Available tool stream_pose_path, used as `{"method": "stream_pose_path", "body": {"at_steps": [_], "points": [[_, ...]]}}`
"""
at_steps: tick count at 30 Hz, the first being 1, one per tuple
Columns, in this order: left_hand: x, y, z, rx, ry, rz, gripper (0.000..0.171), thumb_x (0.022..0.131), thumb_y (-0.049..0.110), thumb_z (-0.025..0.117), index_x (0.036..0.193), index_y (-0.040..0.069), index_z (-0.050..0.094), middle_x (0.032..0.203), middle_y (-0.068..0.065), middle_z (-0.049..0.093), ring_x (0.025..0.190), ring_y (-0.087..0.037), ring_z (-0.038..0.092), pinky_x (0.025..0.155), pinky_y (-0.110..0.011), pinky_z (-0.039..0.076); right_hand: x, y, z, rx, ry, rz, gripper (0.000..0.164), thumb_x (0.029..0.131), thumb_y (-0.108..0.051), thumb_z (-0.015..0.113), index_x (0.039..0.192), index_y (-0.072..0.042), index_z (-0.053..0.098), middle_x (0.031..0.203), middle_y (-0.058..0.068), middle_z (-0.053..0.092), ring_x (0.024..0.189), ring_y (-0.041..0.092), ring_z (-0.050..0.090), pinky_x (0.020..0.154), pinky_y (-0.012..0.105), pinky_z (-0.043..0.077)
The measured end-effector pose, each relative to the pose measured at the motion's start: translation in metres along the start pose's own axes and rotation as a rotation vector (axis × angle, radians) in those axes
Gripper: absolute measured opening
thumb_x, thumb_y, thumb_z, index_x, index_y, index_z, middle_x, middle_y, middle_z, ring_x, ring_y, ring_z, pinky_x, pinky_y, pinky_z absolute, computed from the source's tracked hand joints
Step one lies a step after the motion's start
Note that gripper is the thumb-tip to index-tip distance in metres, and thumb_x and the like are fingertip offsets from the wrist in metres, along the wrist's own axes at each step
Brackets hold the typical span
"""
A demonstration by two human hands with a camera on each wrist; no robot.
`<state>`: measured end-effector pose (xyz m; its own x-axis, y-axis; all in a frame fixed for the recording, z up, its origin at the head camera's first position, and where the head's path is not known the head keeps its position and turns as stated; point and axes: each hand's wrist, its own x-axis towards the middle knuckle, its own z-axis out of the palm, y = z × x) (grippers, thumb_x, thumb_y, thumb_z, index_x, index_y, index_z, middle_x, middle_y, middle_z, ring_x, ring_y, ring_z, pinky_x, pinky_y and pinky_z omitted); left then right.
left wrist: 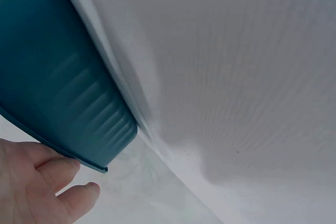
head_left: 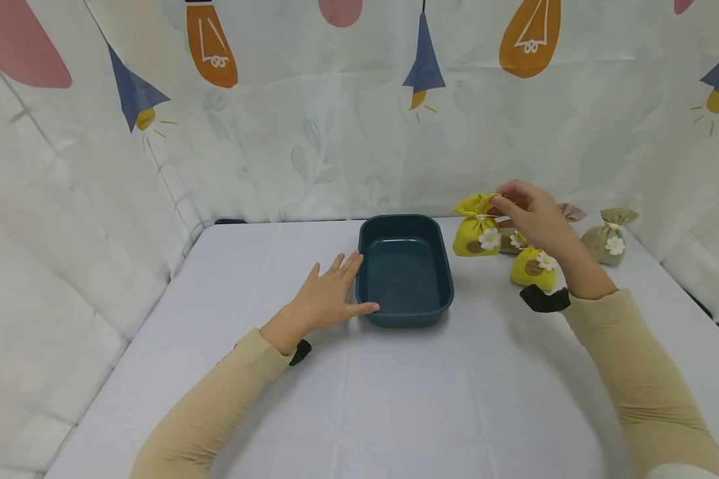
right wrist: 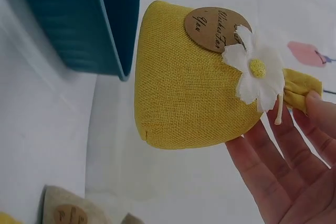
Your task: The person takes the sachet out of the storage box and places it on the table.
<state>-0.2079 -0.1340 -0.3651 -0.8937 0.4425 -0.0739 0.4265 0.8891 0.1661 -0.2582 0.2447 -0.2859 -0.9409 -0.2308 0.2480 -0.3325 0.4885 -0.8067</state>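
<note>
A yellow drawstring pouch (head_left: 476,229) with a white cloth flower and a round brown label hangs from my right hand (head_left: 534,216), which pinches its gathered top. In the right wrist view the pouch (right wrist: 184,77) is off the table, close to the bin's side. My left hand (head_left: 326,296) has its fingers spread and touches the left rim of a dark teal rectangular bin (head_left: 404,316). The bin's inside shows no items. In the left wrist view, fingertips (left wrist: 63,170) lie along the rim of the bin (left wrist: 58,66).
Right of the bin stand another yellow pouch (head_left: 527,269), a grey-beige pouch (head_left: 602,243), a partly hidden brownish pouch (head_left: 508,241) and a pink-topped one (head_left: 572,212) behind my right hand. A white cloth (head_left: 395,399) covers the table; a printed curtain (head_left: 359,133) hangs behind.
</note>
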Motion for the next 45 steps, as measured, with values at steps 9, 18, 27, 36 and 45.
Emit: {"method": "stream_pose_path", "body": {"at_steps": [9,18,27,36,45], "points": [[0.001,0.001,-0.001,0.002,-0.016,-0.010,0.108,0.092,0.076,0.054,0.166,0.012,0.009,0.172,-0.002,0.006,0.157,-0.028,0.007,0.120,-0.066,0.009,-0.013,0.016,-0.025,-0.022,0.089,0.020,0.034,0.109,-0.029,0.053,0.122,0.002,0.058,0.097,-0.017,0.067,0.089,-0.004,0.066,0.077,0.016,0.056],[0.000,0.002,-0.003,0.002,-0.023,-0.012,0.108,0.092,0.075,0.054,0.166,0.011,0.009,0.172,-0.003,0.006,0.157,-0.028,0.007,0.120,-0.066,0.009,-0.027,0.033,-0.050,-0.025,0.117,0.068,0.032,0.109,-0.027,0.051,0.123,0.002,0.054,0.098,-0.025,0.062,0.091,-0.007,0.062,0.075,0.014,0.055],[0.000,0.002,-0.002,0.006,-0.024,-0.016,0.108,0.092,0.075,0.055,0.166,0.011,0.010,0.172,-0.003,0.007,0.157,-0.028,0.007,0.120,-0.066,0.009,-0.040,0.050,-0.073,0.005,0.177,0.073,0.020,0.109,-0.024,0.053,0.116,-0.007,0.061,0.099,-0.027,0.063,0.092,-0.009,0.062,0.073,0.011,0.054],[0.001,0.001,-0.001,-0.003,-0.017,-0.016,0.109,0.092,0.076,0.055,0.166,0.011,0.009,0.172,-0.002,0.007,0.157,-0.028,0.008,0.120,-0.065,0.009,-0.057,0.069,-0.094,0.012,0.227,0.132,0.017,0.108,-0.025,0.054,0.113,-0.009,0.060,0.098,-0.027,0.061,0.088,-0.012,0.061,0.072,0.008,0.052],[0.000,0.001,-0.002,-0.004,-0.022,-0.016,0.109,0.092,0.075,0.056,0.166,0.011,0.010,0.172,-0.004,0.007,0.157,-0.029,0.007,0.120,-0.066,0.008,-0.067,0.088,-0.106,0.016,0.285,0.225,0.013,0.108,-0.027,0.052,0.113,-0.017,0.060,0.098,-0.029,0.057,0.085,-0.015,0.059,0.070,0.006,0.050]]}}
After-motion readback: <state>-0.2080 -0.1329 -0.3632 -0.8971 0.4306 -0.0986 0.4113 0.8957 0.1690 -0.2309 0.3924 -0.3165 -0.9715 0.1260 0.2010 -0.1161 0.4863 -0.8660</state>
